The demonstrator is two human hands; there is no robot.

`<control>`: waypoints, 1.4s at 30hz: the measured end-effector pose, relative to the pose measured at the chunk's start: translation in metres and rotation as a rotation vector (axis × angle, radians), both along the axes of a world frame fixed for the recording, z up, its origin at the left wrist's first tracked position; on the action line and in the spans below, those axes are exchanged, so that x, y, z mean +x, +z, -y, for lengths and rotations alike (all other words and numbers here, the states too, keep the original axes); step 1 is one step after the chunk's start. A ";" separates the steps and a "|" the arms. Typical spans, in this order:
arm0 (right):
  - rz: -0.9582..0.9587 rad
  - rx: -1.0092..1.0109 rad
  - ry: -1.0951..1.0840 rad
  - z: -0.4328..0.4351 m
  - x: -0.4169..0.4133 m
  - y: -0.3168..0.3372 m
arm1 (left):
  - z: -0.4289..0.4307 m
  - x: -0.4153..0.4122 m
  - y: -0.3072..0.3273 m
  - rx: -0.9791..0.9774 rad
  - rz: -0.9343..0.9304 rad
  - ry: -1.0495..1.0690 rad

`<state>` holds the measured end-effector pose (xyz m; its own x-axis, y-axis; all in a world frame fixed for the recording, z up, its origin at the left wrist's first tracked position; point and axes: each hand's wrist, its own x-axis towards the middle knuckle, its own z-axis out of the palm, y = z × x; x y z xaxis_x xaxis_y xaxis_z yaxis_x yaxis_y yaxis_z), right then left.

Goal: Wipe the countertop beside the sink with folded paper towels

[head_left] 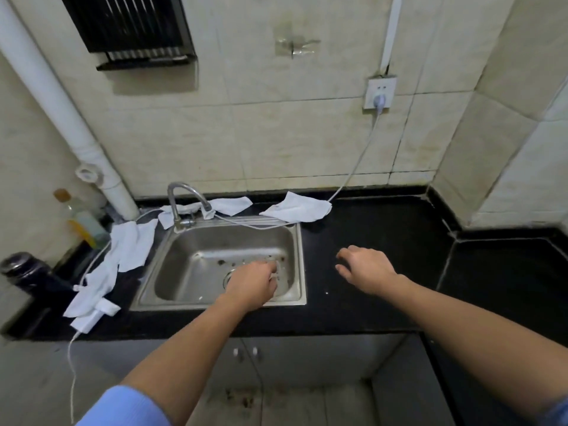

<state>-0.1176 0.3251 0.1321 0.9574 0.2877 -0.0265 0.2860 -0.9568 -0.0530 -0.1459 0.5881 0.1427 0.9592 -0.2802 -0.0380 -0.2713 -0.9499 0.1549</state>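
Right hand [365,269], fingers loose and spread, is over bare black countertop [399,222] beside the sink [172,305]. Left hand [252,287] curls at the sink's right rim; its grip is unclear. A folded paper towel [296,208] lies at the back edge.

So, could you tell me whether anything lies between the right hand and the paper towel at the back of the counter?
Nothing visible does: only bare black countertop separates the right hand from the paper towel. A white cable does reach the towel's right corner.
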 end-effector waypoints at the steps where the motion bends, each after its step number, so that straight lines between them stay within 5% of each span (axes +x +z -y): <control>1: -0.016 0.001 -0.018 -0.003 0.014 -0.001 | -0.002 0.014 0.000 -0.010 0.000 -0.002; 22: -0.346 0.079 -0.055 -0.101 0.380 -0.138 | -0.058 0.220 -0.091 -0.117 -0.244 0.247; 30: -0.496 0.094 -0.173 -0.100 0.413 -0.182 | -0.065 0.235 -0.122 -0.182 -0.283 0.306; 42: -0.171 0.561 -0.288 -0.055 0.374 -0.097 | -0.052 0.262 -0.102 -0.113 -0.249 0.124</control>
